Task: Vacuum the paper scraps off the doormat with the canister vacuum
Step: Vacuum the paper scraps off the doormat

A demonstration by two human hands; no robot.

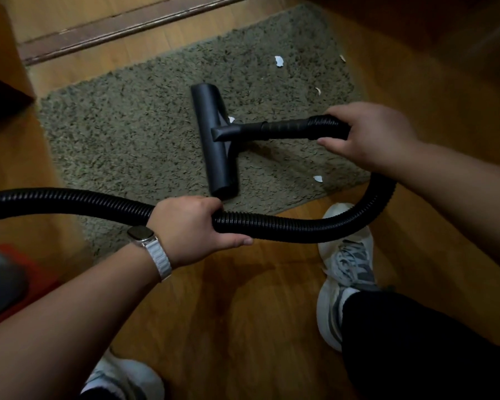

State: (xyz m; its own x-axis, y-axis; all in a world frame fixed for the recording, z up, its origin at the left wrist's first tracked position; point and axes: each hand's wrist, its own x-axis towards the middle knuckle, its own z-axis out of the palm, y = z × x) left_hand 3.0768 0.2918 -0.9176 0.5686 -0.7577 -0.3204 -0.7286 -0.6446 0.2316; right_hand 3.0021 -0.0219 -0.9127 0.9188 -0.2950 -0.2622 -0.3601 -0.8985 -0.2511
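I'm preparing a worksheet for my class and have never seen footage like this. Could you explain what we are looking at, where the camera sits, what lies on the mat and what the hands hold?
There is one picture, taken by a camera worn on a person's head, looking down at their own arms. The left hand, with a wristwatch, grips the ribbed hose midway. The right hand grips the hose near its stiff end, where the flat nozzle rests on the green doormat. Several white paper scraps lie on it, mostly right of the nozzle.
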